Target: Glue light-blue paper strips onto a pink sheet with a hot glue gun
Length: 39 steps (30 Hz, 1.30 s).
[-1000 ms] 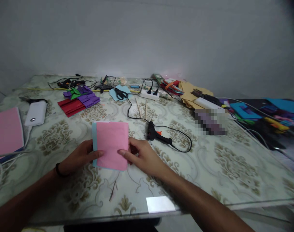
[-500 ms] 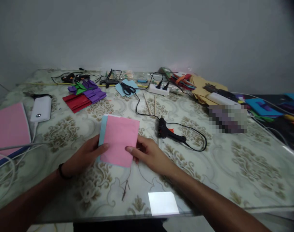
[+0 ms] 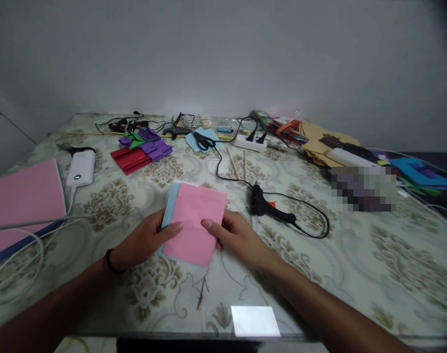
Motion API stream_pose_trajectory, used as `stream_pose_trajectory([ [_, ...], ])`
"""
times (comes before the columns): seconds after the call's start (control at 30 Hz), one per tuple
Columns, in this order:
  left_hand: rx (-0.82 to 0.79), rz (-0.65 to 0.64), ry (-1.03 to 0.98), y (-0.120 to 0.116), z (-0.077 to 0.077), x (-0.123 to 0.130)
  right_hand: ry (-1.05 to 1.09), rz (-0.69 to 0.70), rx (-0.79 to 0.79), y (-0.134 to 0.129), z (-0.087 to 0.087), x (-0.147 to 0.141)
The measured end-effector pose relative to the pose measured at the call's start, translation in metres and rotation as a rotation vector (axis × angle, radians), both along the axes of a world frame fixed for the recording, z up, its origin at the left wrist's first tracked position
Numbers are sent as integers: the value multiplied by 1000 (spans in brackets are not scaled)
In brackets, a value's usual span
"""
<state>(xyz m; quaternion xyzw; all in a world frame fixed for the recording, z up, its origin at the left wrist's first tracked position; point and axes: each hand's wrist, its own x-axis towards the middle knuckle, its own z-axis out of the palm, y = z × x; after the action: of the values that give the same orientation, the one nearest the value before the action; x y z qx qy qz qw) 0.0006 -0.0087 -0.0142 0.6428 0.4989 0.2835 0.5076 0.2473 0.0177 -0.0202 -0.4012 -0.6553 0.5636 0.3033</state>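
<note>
Facing a grey wall (image 3: pixel 223 59), the floral table (image 3: pixel 341 274) underlies pink paper (image 3: pixel 196 208).

I can't read any text, brand or number on my feed. Round dark spot (image 3: pixel 77 177) on the white power bank (image 3: pixel 81 167) has a pale mark, too small for me to make out. Clear packaging (image 3: pixel 204 121) by the wall: too blurred to read. Patch (image 3: pixel 363 189) at right is pixelated, illegible.
</note>
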Motion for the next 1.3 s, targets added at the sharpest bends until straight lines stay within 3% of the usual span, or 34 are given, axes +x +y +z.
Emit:
stream_pose_trajectory([
  [0.27, 95, 55, 83, -2, -2, 8, -14, 67, -67, -6, -5, 6],
  [0.47, 149, 128, 31, -3, -8, 13, 31, 54, -71, -8, -5, 5],
  [0.8, 185, 61, 98, -11, -11, 19, 3, 15, 223, -17, -2, 1],
  [0.97, 438, -14, 116, -5, -15, 7, -5, 29, 464, -18, -12, 2],
  [1.07, 567, -56, 43, -2, -11, 4, 45, -27, 596, -19, -13, 3],
  [1.3, 618, 1, 39, -8, 5, 8, 123, -82, 768, -21, -3, 7],
])
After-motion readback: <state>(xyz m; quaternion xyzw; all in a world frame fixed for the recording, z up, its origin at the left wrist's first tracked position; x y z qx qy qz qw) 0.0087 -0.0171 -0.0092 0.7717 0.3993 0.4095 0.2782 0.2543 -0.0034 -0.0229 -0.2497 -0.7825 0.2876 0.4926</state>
